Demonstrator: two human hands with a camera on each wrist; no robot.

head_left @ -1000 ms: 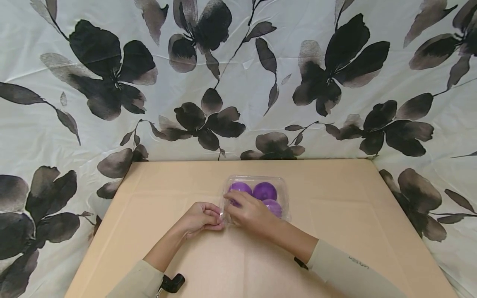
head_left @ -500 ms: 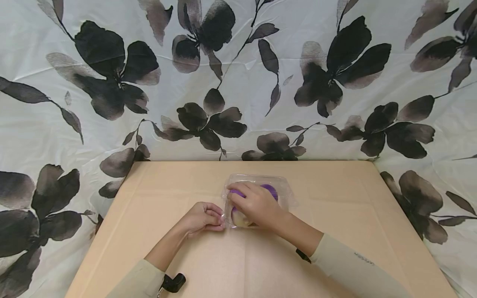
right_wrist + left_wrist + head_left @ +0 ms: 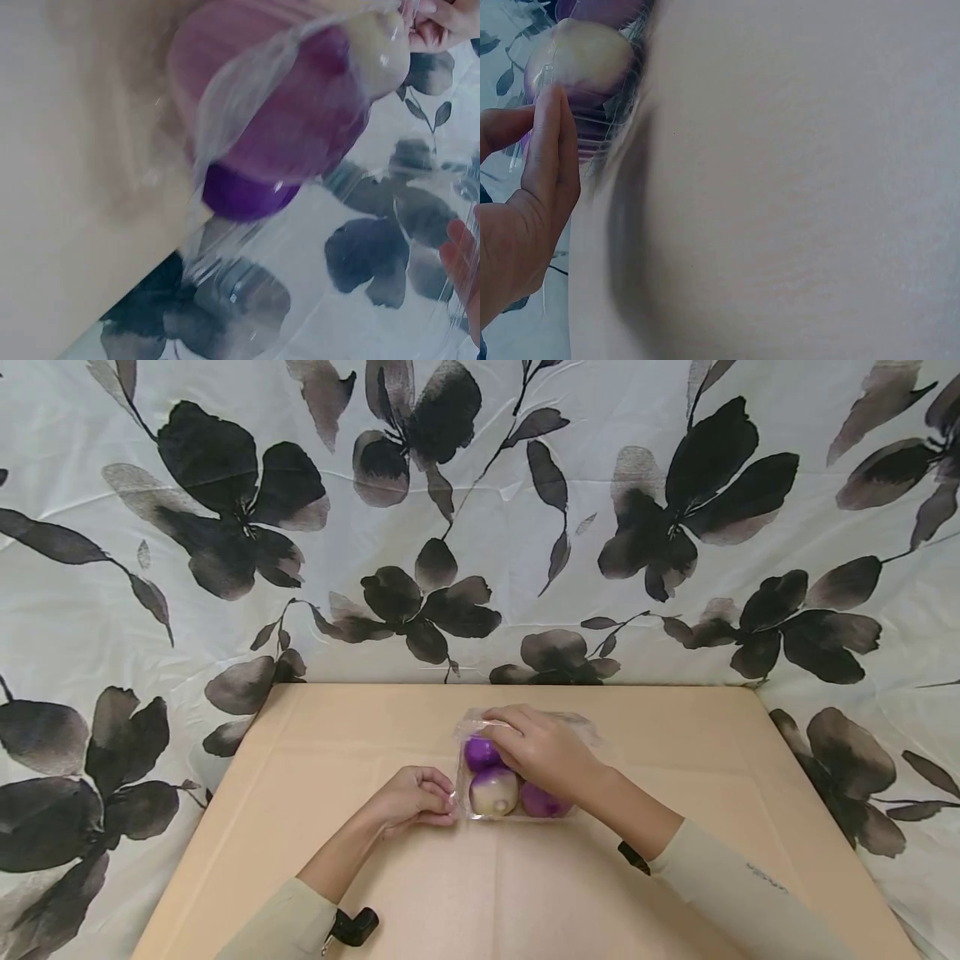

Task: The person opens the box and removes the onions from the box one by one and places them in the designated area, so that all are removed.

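Observation:
A clear plastic clamshell box (image 3: 459, 777) lies on the table and holds several round purple-and-cream vegetables, which look like turnips (image 3: 494, 792). My left hand (image 3: 414, 799) pinches the box's left edge between thumb and fingers. In the left wrist view, those fingers (image 3: 549, 142) meet on clear plastic beside a cream-topped vegetable (image 3: 585, 56). Above the back of the box, my right hand (image 3: 546, 752) grips clear plastic that seems to be the lid (image 3: 587, 727), covering part of the contents. The right wrist view shows purple vegetables (image 3: 277, 105) behind a clear plastic edge (image 3: 247, 82).
A tan table (image 3: 360, 727) carries the box near its far middle. Behind it hangs a white cloth (image 3: 525, 527) printed with dark flowers. A black wrist camera (image 3: 354, 928) sits on the left wrist.
My right hand has moved back and to the right, away from the box's front left, with the clear plastic. More of the front vegetables show. My left hand has stayed at the left edge.

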